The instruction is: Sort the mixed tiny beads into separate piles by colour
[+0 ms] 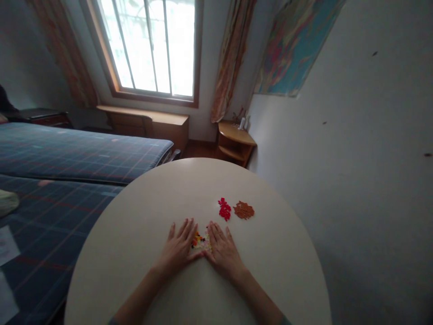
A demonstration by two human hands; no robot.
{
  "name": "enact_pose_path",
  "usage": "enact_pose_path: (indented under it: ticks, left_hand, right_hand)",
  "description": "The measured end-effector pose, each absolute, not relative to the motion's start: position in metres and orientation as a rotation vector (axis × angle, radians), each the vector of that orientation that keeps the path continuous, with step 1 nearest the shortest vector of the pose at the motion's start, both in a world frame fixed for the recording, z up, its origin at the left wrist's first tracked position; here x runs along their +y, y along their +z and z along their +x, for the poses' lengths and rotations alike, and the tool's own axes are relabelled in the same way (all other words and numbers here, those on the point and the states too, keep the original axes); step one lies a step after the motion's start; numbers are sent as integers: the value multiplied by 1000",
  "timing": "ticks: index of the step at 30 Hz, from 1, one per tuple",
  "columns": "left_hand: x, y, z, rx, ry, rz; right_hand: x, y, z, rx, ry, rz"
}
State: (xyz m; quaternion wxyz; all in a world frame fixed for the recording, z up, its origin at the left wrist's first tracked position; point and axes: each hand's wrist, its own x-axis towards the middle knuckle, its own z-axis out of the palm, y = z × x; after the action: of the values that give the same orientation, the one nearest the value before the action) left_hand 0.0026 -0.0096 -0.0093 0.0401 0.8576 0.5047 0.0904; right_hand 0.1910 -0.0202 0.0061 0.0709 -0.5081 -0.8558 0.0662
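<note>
Between my two hands lies a small heap of mixed coloured pieces (202,243), with yellow, orange, black and pale pink among them; they are too small to name. My left hand (181,243) rests on the table at the heap's left side, fingers stretched out. On the opposite side my right hand (221,248) lies flat with its fingers extended, touching the heap's edge. The thumbs nearly meet at the near side. Beyond my right hand sit a pile of red pieces (224,209) and, just right of it, a pile of brown pieces (244,210).
The round cream table (135,225) bears all the piles. A bed with a blue plaid mattress (84,149) stands at the left. Past the table are a wooden desk (169,118) and a corner shelf (237,133). A white wall (355,180) runs along the right.
</note>
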Motion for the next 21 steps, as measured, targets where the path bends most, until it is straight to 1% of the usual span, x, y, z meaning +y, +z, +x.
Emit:
enact_pose_path:
  ticks: [11,15,21]
  left_hand:
    - [-9,-1,7,1574,238,2581]
    - [-4,-5,15,1493,280,2605]
    - [-3,-10,21,1400,423,2606]
  right_hand:
    - [-19,4,190,-2524,192,-1572]
    - [-19,7,187,-2495,205,-1606]
    - [-18,11,191,-2393,311,-1472]
